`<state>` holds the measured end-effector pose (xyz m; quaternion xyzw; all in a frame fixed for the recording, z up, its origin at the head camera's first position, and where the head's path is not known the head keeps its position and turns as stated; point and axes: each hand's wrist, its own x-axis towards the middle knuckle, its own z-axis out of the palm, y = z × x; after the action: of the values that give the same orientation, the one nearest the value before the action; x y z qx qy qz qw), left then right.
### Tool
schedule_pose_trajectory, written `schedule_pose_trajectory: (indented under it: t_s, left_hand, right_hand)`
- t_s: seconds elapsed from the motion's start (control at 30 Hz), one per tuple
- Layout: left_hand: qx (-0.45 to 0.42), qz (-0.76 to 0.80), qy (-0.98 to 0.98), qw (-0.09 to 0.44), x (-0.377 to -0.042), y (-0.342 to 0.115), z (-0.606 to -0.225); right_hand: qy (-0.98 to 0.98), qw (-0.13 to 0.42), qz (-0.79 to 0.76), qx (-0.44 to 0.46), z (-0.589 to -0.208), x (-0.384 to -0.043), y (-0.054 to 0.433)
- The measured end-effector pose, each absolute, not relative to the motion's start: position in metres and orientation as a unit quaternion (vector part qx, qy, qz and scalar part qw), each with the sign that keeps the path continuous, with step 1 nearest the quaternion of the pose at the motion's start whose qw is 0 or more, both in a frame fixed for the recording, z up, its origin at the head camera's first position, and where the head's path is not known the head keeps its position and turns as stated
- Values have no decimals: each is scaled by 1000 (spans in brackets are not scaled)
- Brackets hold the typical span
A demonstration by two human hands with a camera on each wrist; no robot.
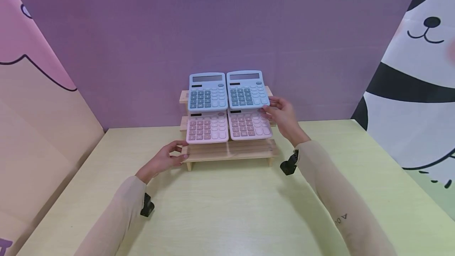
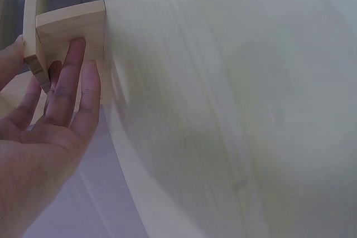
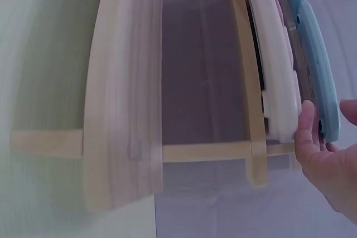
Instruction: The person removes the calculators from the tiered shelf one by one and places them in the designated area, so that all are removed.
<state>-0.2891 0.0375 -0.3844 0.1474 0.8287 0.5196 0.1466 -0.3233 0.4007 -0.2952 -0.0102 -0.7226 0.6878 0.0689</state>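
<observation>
Blue calculator [image 1: 248, 90], top right on the wooden rack [image 1: 231, 151], runs lengthwise up from the right hand [image 1: 284, 118] pinching its lower-right corner; the left hand [image 1: 164, 159] grips the rack's lower-left end.

One left hand [image 1: 165, 160] and one right hand [image 1: 282, 117] make two hands. Between the hands there are two pink calculators [image 1: 207, 128], and a bit farther back there are two blue calculators [image 1: 207, 93], so that makes four. There is one wooden shelf [image 1: 231, 151] between the hands, with three steps [image 3: 122, 82]. One desk [image 1: 231, 208] is under the hands. Behind the hands there are two sleeves [image 1: 334, 185] and two little black cameras [image 1: 147, 205]. One panda picture [image 1: 423, 94] is far to the right of the right hand.
</observation>
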Motion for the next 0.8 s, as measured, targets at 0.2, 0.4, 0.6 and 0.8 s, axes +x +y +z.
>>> schedule_pose_trajectory:
  t_s: [0.2,0.4,0.6,0.8]
  left_hand:
    - [148,523,826,149,-289,38,-386]
    - [147,526,825,149,-290,38,-386]
    - [144,525,825,149,-290,37,-387]
    - [145,523,827,148,-290,37,-387]
  right_hand:
    - [-701,79,709,-27,-296,-325,395]
    - [-674,84,733,-36,-298,-329,391]
    - [-662,94,743,-46,-297,-329,387]
    - [-646,103,755,-43,-298,-330,384]
